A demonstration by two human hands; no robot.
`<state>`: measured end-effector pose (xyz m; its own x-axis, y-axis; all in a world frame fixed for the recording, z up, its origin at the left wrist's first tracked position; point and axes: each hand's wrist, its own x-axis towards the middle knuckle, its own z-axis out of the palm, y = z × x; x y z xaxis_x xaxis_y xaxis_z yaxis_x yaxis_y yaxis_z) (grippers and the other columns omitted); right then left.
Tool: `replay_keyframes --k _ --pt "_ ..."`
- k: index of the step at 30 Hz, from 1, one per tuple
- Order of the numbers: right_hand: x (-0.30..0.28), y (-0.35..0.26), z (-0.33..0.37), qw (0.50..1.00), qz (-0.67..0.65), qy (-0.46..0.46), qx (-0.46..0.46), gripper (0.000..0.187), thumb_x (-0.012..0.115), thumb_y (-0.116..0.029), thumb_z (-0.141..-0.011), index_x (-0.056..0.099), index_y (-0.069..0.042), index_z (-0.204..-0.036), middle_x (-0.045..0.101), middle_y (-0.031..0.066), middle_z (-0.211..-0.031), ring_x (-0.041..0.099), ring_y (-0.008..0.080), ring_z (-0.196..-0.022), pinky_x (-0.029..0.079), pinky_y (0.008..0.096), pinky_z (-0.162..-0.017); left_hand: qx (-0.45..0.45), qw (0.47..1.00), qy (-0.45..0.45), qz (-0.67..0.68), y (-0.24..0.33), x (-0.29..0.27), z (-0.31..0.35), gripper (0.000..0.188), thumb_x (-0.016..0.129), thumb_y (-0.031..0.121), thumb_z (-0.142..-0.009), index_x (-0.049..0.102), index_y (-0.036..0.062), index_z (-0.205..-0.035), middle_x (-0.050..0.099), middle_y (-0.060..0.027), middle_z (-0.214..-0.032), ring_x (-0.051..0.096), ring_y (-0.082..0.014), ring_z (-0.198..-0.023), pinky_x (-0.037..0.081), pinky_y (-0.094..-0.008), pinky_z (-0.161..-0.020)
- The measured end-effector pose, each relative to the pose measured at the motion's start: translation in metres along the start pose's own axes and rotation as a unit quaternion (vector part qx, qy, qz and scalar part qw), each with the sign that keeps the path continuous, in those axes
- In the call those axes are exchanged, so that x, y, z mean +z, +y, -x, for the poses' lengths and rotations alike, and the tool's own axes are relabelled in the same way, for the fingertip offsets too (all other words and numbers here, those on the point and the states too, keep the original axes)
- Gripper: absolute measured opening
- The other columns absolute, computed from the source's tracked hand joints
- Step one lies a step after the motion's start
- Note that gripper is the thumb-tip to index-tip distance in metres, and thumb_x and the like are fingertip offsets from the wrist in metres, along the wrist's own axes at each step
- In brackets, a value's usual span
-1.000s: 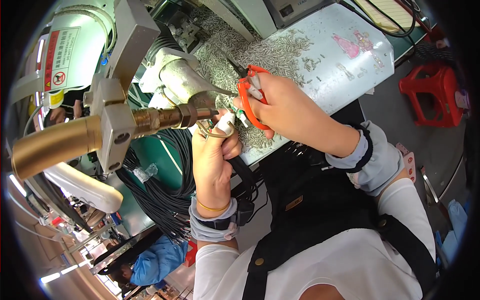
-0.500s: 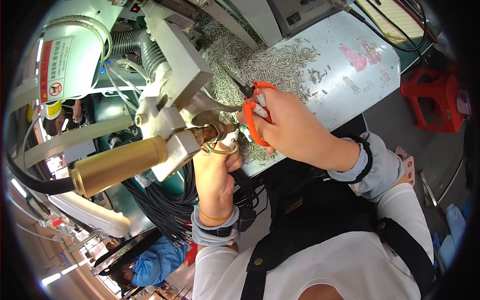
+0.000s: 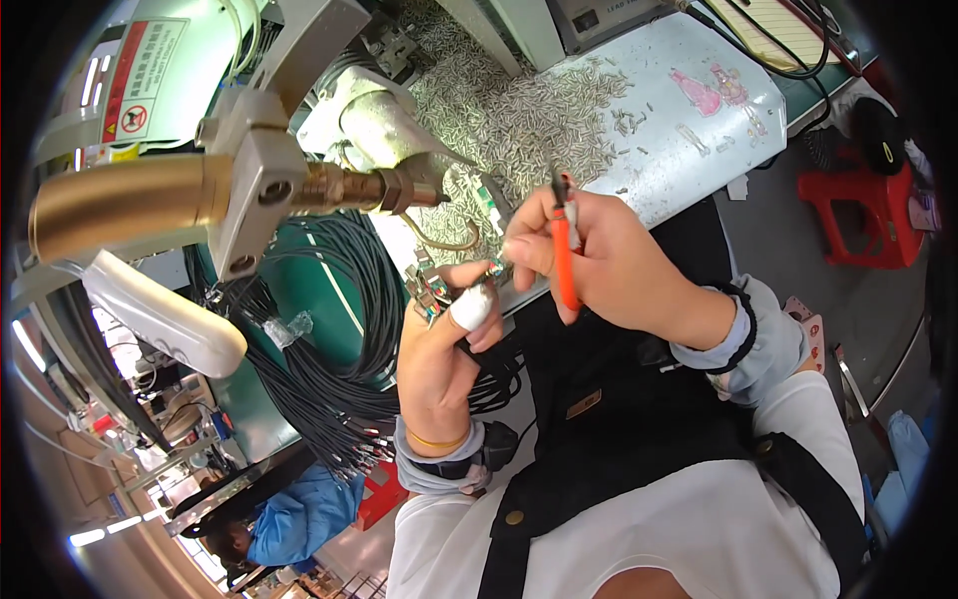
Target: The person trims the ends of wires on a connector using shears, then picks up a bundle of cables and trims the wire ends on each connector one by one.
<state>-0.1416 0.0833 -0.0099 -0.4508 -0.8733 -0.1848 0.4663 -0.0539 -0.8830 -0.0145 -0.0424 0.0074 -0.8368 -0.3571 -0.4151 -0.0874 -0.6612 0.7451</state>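
Note:
My left hand (image 3: pixel 444 344) is closed on several small connectors (image 3: pixel 429 292) with coloured wire ends, a white wrap covering its thumb. My right hand (image 3: pixel 609 250) grips orange-handled pliers (image 3: pixel 565 265) against the palm, dark jaws pointing up. Its thumb and forefinger meet the left fingertips at a small wire end (image 3: pixel 496 268). Left of the hands, a clamped soldering iron (image 3: pixel 424 195) with a brass-coloured handle points right, a curved thin tube (image 3: pixel 454 243) below its tip. Close by lies a small green-and-white piece (image 3: pixel 489 203).
Many small metal pieces (image 3: pixel 519 110) are heaped on the pale work board (image 3: pixel 699 150). Bundled black cables (image 3: pixel 329 379) lie on the green mat at left. A white lamp-like arm (image 3: pixel 165 319) juts in there. A red stool (image 3: pixel 858 215) stands right; a person in blue (image 3: pixel 304 519) is lower left.
The soldering iron now appears farther left, clear of my left hand. My pliers have swung upright in my right palm, and my right fingertips have come to the left ones.

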Motion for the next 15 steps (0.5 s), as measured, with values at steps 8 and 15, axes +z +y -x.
replay_keyframes --k 8,15 --pt "0.002 -0.002 0.02 0.997 -0.054 -0.027 0.04 0.01 0.054 -0.01 -0.085 0.053 0.0 -0.083 0.057 0.0053 -0.066 0.051 0.0082 -0.045 0.04 0.0192 -0.044 0.076 0.994 -0.009 -0.082 -0.014 0.001 0.025 0.028 0.056 0.004 -0.08 0.053 -0.0029 -0.107 0.053 -0.0091 -0.085 0.05 -0.0149 -0.068 0.04 -0.0257 -0.06" --pt "0.001 0.0 0.031 0.868 0.375 0.114 -0.305 0.011 0.059 0.002 -0.076 0.056 0.001 -0.087 0.06 0.0063 -0.072 0.058 0.0108 -0.063 0.045 0.0217 -0.054 0.148 0.901 0.053 -0.405 -0.025 0.021 0.037 0.03 0.05 0.003 -0.084 0.05 -0.0033 -0.113 0.056 -0.0096 -0.091 0.054 -0.0155 -0.083 0.041 -0.0274 -0.078"
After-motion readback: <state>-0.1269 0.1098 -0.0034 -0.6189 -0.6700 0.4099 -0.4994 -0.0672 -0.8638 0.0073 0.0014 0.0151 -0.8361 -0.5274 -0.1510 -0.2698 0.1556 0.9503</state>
